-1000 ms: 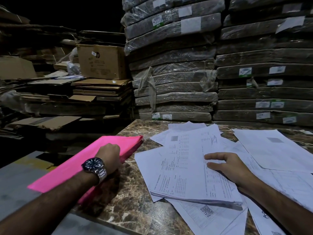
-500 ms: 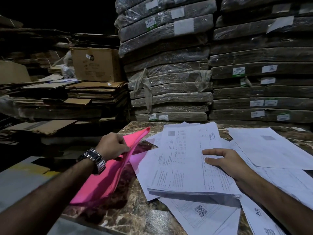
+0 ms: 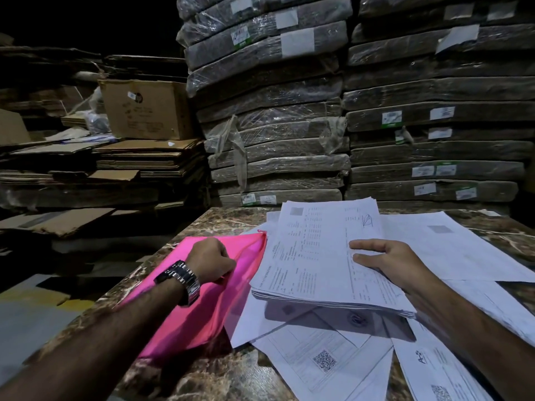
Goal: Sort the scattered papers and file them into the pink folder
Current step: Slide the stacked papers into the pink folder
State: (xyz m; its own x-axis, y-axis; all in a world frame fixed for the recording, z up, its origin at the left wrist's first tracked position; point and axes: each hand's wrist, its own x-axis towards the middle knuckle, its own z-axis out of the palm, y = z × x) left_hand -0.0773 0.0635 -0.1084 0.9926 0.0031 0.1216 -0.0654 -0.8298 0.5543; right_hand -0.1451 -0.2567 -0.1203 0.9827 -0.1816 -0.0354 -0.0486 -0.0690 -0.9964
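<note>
A pink folder (image 3: 202, 308) lies on the left part of the marble table (image 3: 202, 380), its cover raised and partly open. My left hand (image 3: 210, 259), with a metal watch on the wrist, grips the folder's cover near its top edge. My right hand (image 3: 382, 261) holds a gathered stack of printed papers (image 3: 312, 256) lifted off the table, thumb on top, with its left edge next to the folder's opening. More loose sheets (image 3: 324, 354) lie scattered under and around the stack.
Tall piles of plastic-wrapped flat bundles (image 3: 275, 111) rise just behind the table. Flattened cardboard (image 3: 130, 160) and a brown box (image 3: 144, 108) are stacked at the left. The table's left edge drops to a grey floor (image 3: 29, 328).
My left hand has lifted the folder's cover and drawn the folder onto the table beside the papers. My right hand has raised the paper stack and brought it closer to the folder.
</note>
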